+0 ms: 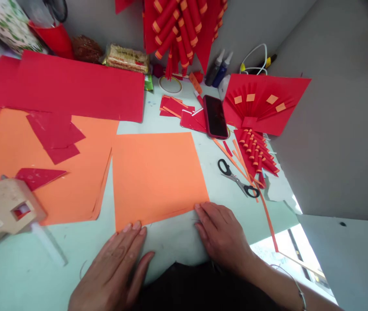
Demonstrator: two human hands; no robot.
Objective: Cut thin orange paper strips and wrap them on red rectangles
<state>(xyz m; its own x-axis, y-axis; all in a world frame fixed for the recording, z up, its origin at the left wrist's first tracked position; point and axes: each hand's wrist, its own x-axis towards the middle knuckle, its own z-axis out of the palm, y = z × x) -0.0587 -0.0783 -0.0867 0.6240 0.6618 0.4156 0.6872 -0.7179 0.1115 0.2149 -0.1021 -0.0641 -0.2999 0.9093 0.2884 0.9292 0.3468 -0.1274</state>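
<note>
A sheet of orange paper lies flat on the table, a narrow doubled edge showing along its near side. My left hand is open, its straight fingertips resting on the near left corner and the thumb spread away. At the near right corner, my right hand lies with fingers stretched out on the paper and the thumb apart on the table. Scissors with black handles rest just beyond the right hand. A tan glue gun with a white glue stick sits at the left.
Red card sheets and larger orange sheets spread over the left side. A phone lies beyond the scissors among orange strips. Red firecracker-like paper rolls and a red card stand near the grey partition.
</note>
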